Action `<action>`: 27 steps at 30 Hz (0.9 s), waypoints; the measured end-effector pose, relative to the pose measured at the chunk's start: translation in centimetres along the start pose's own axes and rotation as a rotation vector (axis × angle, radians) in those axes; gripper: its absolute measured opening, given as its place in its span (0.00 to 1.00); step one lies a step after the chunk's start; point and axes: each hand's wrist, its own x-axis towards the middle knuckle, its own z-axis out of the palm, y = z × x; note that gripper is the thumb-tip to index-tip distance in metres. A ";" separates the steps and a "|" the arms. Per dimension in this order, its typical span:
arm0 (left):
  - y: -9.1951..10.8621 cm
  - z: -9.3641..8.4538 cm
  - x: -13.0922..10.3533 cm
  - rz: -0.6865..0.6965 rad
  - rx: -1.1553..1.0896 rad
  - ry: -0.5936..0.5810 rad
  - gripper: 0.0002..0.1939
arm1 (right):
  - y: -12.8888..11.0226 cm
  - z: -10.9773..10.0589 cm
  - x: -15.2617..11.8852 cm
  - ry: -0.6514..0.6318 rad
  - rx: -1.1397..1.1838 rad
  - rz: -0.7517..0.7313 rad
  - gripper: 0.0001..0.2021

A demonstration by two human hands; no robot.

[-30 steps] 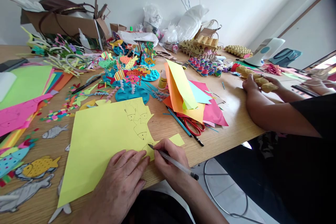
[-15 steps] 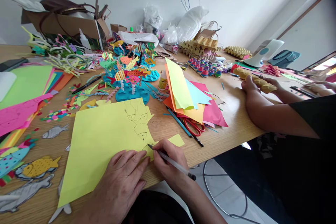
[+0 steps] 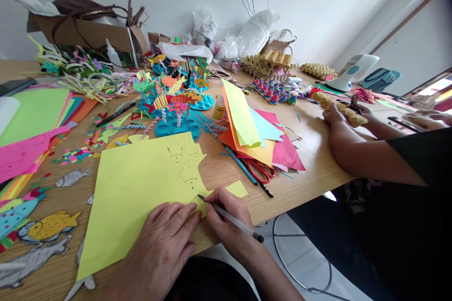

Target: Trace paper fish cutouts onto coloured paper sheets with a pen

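A large sheet of yellow paper [image 3: 137, 174] lies on the wooden table, with several fish outlines [image 3: 189, 176] drawn along its right side. My left hand [image 3: 169, 237] rests flat on the sheet's lower right part, fingers stretched out. In my right hand [image 3: 229, 218] is a pen [image 3: 235, 221] with a clear barrel and black end. Its tip touches the paper near the right edge, at a curved line just past my left fingertips. A small yellow paper scrap [image 3: 237, 188] lies beyond my right hand.
Red-handled scissors [image 3: 263, 171] and pencils lie beside stacked coloured paper [image 3: 243, 117]. Paper fish on blue bases [image 3: 176, 127] stand behind the sheet. Cut-out fish [image 3: 52, 225] lie at left. At right, a co-worker's hands [image 3: 335, 115] hold an egg-carton strip [image 3: 341, 108].
The co-worker's far hand has shifted at the egg-carton strip, and a dark object now shows there. My hands and the pen tip stay nearly in place.
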 end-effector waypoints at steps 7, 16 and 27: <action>0.1 0.0 0.1 0.000 -0.022 0.002 0.16 | 0.3 0.1 -0.1 -0.004 0.008 0.031 0.04; -0.2 -0.2 0.0 0.022 0.006 -0.032 0.17 | 0.1 0.0 0.0 0.003 -0.001 0.006 0.04; -0.2 -0.3 0.1 0.040 0.022 -0.029 0.17 | 0.1 0.1 0.0 -0.002 0.006 0.030 0.04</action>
